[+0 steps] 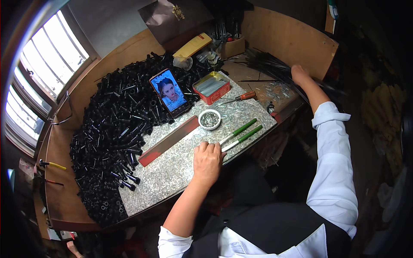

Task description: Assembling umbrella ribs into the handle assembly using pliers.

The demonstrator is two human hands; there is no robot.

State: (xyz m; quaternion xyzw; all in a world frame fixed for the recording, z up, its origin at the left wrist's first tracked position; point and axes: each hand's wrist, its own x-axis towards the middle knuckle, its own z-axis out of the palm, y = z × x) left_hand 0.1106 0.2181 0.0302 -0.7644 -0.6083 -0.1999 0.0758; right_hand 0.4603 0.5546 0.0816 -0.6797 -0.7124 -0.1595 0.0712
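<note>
At near edge of tabletop (163, 182), left hand (207, 161) curled closed around pale end of green tool (241, 133); right hand (300, 74) at black rods (273, 64), fingers hidden, grip cannot tell; white bowl (210, 128) beyond left hand

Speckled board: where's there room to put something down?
The board is barest at its near left, between the red bar, black parts and left hand. A smaller gap lies between bowl, screwdriver and green handles. It's crowded along the far edge: phone, tin, black parts.
</note>
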